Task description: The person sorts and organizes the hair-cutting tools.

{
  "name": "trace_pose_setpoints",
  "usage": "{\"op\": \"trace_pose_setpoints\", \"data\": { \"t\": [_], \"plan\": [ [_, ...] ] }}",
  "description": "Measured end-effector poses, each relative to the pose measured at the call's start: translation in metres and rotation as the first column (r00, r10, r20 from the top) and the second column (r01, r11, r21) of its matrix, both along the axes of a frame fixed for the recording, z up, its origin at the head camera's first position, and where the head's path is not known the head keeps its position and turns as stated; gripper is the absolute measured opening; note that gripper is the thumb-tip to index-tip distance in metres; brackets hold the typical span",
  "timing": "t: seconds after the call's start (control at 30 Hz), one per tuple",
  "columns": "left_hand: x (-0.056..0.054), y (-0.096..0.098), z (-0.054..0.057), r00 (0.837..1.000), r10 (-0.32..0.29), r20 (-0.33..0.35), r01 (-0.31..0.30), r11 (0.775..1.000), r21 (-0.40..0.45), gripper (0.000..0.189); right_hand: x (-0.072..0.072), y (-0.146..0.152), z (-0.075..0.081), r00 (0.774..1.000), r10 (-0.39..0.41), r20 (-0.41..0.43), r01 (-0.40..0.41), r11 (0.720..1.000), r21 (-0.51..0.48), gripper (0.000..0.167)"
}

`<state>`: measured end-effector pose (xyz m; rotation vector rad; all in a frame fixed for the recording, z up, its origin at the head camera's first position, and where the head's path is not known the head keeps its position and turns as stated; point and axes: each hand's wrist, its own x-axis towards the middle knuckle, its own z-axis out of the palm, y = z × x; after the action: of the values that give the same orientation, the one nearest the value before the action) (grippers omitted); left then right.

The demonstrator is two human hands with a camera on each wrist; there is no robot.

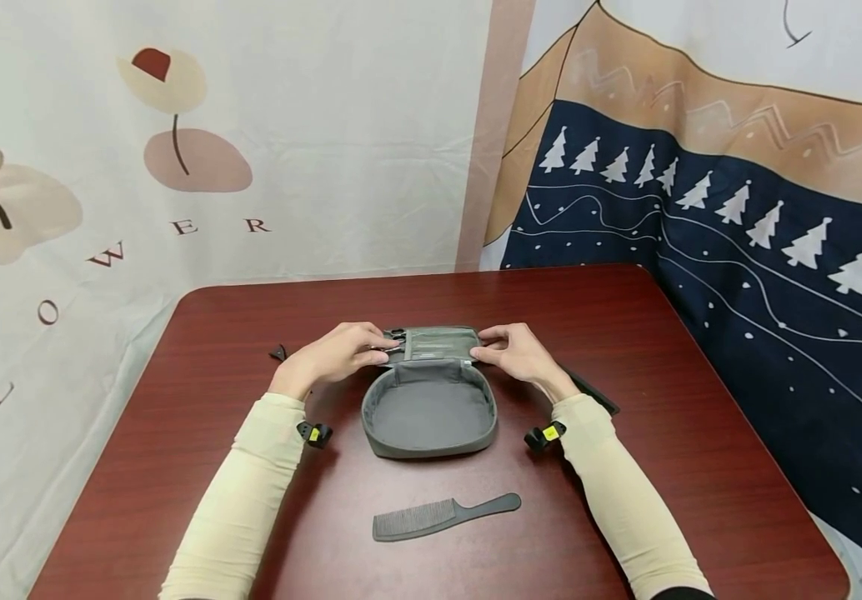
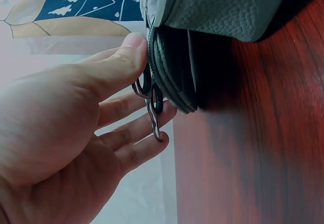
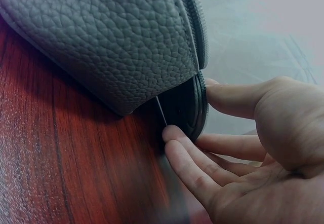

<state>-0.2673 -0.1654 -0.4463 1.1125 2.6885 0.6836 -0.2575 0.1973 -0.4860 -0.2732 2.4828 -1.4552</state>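
An open grey zip bag [image 1: 431,408] with a pebbled surface sits mid-table, its lid [image 1: 442,342] folded back on the far side. My left hand [image 1: 337,357] grips the lid's left end, thumb at the zip edge and fingers behind. Between thumb and fingers, the handle loops of metal scissors [image 2: 152,100] stick out beside that edge; their blades are hidden. My right hand [image 1: 517,357] pinches the lid's right end, its thumb at the zip edge [image 3: 201,102] and fingertips on the dark outer side. The bag's deep lower half shows a bare grey lining.
A dark grey comb [image 1: 446,517] lies on the red-brown table [image 1: 311,533] in front of the bag. Under my right forearm is a long dark object [image 1: 592,392], partly covered. A small black item [image 1: 278,353] lies left of my left hand. Printed curtains hang behind.
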Motion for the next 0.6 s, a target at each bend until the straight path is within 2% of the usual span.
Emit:
{"op": "trace_pose_setpoints", "data": {
  "t": [0.13, 0.37, 0.6],
  "plan": [
    [0.000, 0.005, -0.002, 1.000, 0.000, 0.003, 0.000, 1.000, 0.009, 0.037, -0.001, 0.000, -0.001, 1.000, 0.002, -0.007, -0.002, 1.000, 0.000, 0.054],
    [0.001, 0.013, -0.003, 0.999, 0.027, 0.031, -0.027, 1.000, 0.009, 0.040, -0.001, -0.001, 0.000, 1.000, -0.008, -0.004, 0.008, 1.000, -0.001, 0.054],
    [0.003, 0.015, -0.004, 0.998, 0.057, 0.032, -0.057, 0.998, 0.015, 0.043, 0.001, -0.003, 0.002, 1.000, 0.006, -0.018, -0.005, 1.000, 0.005, 0.054]
  ]
}}
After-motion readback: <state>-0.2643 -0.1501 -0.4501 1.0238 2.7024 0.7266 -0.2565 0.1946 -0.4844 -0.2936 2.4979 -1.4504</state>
